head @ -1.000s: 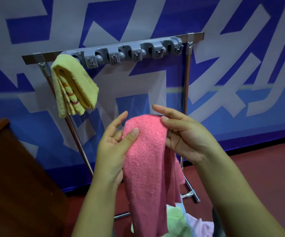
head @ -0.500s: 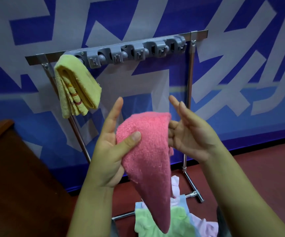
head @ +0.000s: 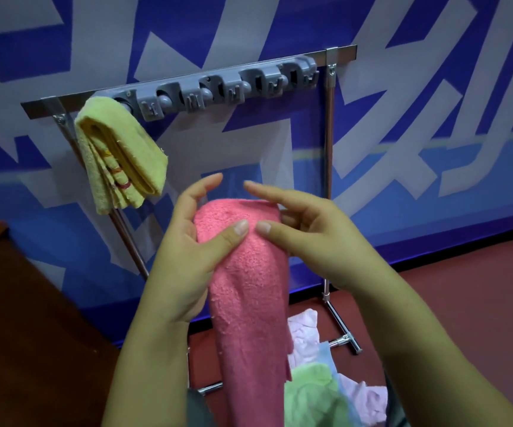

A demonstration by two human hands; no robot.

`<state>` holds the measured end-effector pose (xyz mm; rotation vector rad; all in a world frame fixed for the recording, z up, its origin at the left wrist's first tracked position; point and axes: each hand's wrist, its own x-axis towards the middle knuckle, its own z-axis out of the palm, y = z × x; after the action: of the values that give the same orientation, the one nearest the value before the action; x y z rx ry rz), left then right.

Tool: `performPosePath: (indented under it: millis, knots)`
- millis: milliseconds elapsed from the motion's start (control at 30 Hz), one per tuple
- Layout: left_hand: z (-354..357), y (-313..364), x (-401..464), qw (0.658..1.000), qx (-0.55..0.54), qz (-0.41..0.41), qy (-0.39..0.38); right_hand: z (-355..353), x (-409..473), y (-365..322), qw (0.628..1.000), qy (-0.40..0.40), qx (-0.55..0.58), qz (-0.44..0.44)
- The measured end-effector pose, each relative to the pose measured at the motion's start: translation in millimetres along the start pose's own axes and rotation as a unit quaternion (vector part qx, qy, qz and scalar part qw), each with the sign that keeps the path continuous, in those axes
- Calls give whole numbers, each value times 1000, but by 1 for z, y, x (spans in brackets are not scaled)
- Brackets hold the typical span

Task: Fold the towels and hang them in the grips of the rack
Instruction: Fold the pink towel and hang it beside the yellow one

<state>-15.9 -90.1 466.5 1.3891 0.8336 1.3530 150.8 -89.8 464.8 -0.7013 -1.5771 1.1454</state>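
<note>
A folded pink towel hangs in front of me, held between both hands at its top fold. My left hand pinches it, thumb on the front and fingers behind. My right hand pinches the top from the right, thumb on the front beside the left thumb. Behind stands the metal rack with a grey strip of grips. A folded yellow towel hangs from the leftmost grip. The other grips hold nothing.
A pile of loose towels, green, pale pink and light blue, lies low at the rack's foot. A brown wooden surface fills the lower left. A blue and white banner wall stands right behind the rack.
My right hand, which had let go with fingers spread, has closed back onto the towel's top. Both thumbs now meet on the front of the fold.
</note>
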Motion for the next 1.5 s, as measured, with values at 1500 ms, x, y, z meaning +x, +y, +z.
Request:
performPosePath:
  millis: [1500]
  knots:
    - [-15, 17, -13, 995, -5, 55, 87, 13, 11, -5, 998, 17, 24, -64]
